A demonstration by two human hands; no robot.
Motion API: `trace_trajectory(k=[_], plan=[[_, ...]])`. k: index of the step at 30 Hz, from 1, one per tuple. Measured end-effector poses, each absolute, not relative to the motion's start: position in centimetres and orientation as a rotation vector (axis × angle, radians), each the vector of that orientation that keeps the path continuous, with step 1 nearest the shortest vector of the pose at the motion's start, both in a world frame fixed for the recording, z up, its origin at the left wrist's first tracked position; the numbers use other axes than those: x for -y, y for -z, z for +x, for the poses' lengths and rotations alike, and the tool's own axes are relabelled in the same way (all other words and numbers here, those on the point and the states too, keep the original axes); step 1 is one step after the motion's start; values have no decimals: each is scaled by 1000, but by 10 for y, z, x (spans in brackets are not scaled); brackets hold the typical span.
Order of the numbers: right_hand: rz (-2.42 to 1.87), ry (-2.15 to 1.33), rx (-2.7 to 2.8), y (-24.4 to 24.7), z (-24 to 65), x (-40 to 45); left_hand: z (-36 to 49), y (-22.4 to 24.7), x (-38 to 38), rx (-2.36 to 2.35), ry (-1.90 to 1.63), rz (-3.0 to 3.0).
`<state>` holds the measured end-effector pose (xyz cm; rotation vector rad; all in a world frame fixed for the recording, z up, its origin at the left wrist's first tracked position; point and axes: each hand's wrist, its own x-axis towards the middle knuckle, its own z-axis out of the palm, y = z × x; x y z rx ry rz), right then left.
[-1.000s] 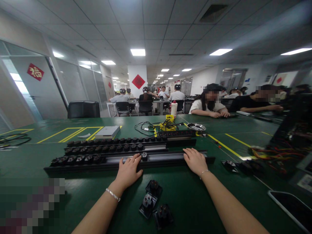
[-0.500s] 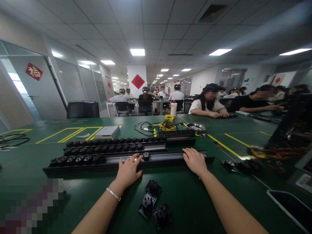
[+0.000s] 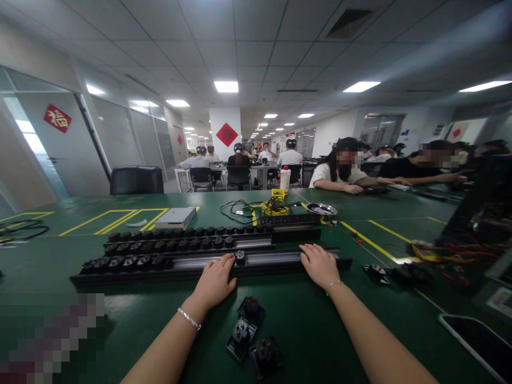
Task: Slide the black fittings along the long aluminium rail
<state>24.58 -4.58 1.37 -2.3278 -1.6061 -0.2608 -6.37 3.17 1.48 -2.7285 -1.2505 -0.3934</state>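
Note:
A long black rail [image 3: 276, 260] with a pale inner channel lies across the table before me. Several black socket modules [image 3: 130, 262] fill its left end. One lone module [image 3: 240, 257] sits farther right in the channel. My left hand [image 3: 216, 277] lies over the channel, its bent fingers close together and their tips at the lone module's left side; the thumb points right, apart from them. Over the rail's right part, my right hand [image 3: 321, 265] holds it with its fingers across. Several loose black plug-like pieces [image 3: 241, 332] lie between my forearms.
Two more rails [image 3: 252, 243] with modules lie behind. Beyond them are a grey box [image 3: 176, 217], tangled black cables [image 3: 240, 208], a metal dish [image 3: 322, 209] and a bottle [image 3: 285, 180]. A phone [image 3: 476, 341] and coloured wires [image 3: 436, 253] are right. Co-workers sit across, right.
My left hand's fingers have drawn together and bent, and the hand has shifted slightly right. The right hand and the lone module look unmoved. A co-worker's arm at the right has moved.

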Motion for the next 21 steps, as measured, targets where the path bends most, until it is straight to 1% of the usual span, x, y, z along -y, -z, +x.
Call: trace_trajectory(k=[21], plan=[[-2311,275,1592,-11,246,45,-59,-17,-31,1347,307,-2717]])
